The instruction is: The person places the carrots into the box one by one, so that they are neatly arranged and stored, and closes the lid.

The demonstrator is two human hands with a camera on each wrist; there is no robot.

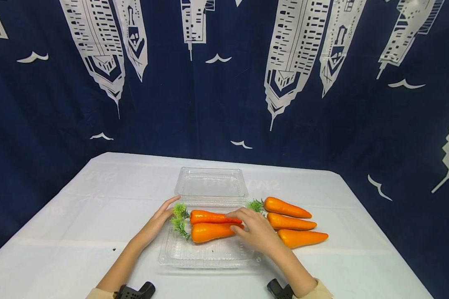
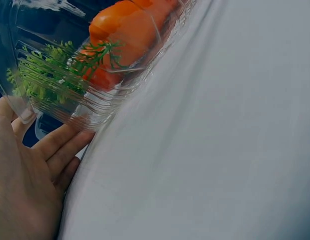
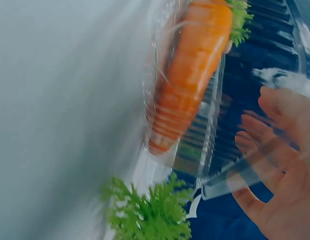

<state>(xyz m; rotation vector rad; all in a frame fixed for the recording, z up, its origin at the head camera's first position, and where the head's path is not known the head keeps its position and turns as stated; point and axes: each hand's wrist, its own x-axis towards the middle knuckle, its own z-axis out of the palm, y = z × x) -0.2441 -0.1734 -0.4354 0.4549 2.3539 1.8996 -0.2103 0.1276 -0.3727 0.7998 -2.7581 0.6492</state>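
Lower centre: open plastic clamshell, two carrots inside. Left hand spread at its edge; right hand spread by carrot tips.

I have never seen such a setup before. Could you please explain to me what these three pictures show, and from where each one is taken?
There is no robot here: a person works with two bare hands. The widest picture comes from a camera on the head; the other two come from cameras on the left and right wrists, so they look tilted.

On the white-covered table lies a clear, rectangular plastic box, its clear lid open behind it. Inside are two long orange carrots with leafy green tops; three more orange carrots lie to the right.

The left hand is at the box's left end. The right hand is near the inside carrots' tips, thumb and fingers apart. Neither hand clearly grips anything.
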